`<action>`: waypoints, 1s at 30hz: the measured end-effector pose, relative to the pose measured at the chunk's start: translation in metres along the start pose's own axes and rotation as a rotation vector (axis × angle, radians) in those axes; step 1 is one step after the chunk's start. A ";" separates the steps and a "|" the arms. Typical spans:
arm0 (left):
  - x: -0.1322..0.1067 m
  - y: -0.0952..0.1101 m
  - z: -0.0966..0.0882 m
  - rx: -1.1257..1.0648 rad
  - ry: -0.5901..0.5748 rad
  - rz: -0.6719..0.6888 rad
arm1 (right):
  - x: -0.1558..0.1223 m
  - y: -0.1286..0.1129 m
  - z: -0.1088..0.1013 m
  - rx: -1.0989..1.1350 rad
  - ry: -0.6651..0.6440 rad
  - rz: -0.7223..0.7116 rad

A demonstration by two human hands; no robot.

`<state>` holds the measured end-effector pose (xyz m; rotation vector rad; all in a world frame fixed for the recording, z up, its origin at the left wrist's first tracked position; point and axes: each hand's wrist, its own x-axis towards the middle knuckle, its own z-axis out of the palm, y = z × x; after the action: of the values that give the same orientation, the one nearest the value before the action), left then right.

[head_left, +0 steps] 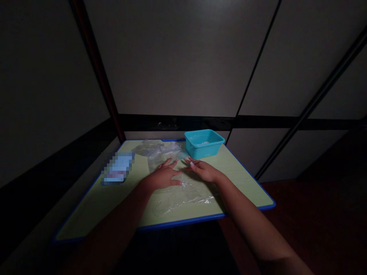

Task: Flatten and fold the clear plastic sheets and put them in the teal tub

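Observation:
My left hand (pixel 165 175) lies over a clear plastic bag (pixel 183 198) on the table, its fingers spread and pointing away from me. Close beside it, my right hand (pixel 203 170) reaches in from the right with its fingers stretched out toward the left hand. Neither hand grips anything that I can see. The thin plastic spreads crumpled between the table's front edge and my hands. More clear plastic (pixel 156 149) lies beyond my fingers toward the back edge; whether it is one piece with the nearer plastic I cannot tell.
A turquoise plastic basket (pixel 204 151) stands at the back right of the pale yellow table (pixel 243 179), which has a blue rim. At the left lies a flat, pixel-blurred object (pixel 118 168). Panelled walls (pixel 177 68) rise behind the table and at its left.

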<state>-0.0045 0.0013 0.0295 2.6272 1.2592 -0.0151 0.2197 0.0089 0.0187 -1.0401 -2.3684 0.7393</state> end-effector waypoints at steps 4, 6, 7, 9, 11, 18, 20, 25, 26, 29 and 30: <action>-0.001 0.001 0.000 0.011 0.017 -0.035 | 0.001 0.000 0.000 -0.040 -0.020 -0.046; -0.001 0.001 0.000 0.015 0.015 -0.081 | 0.002 0.001 0.001 -0.068 -0.038 -0.054; -0.001 0.001 0.001 0.016 0.007 -0.104 | 0.002 0.001 0.001 -0.081 -0.047 -0.057; 0.000 0.000 0.002 0.017 -0.024 -0.136 | 0.002 0.001 0.002 -0.104 -0.061 -0.063; 0.000 -0.001 0.003 0.011 -0.056 -0.159 | 0.002 0.001 0.002 -0.122 -0.069 -0.065; 0.000 -0.002 0.005 -0.010 -0.090 -0.176 | 0.001 0.002 0.003 -0.210 -0.078 -0.064; 0.000 -0.004 0.006 -0.018 -0.095 -0.173 | 0.002 0.003 0.003 -0.229 -0.072 -0.051; -0.001 -0.005 0.006 -0.034 -0.103 -0.157 | 0.001 0.004 0.003 -0.217 -0.064 -0.025; -0.001 -0.005 0.005 -0.036 -0.105 -0.158 | 0.001 0.004 0.003 -0.209 -0.067 -0.022; -0.003 -0.003 0.003 -0.041 -0.111 -0.164 | 0.000 0.002 0.002 -0.201 -0.073 -0.018; -0.003 -0.002 0.003 -0.041 -0.110 -0.165 | 0.000 0.001 0.002 -0.204 -0.072 -0.023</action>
<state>-0.0079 -0.0002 0.0269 2.4450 1.4178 -0.1571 0.2190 0.0092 0.0163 -1.0819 -2.5553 0.5430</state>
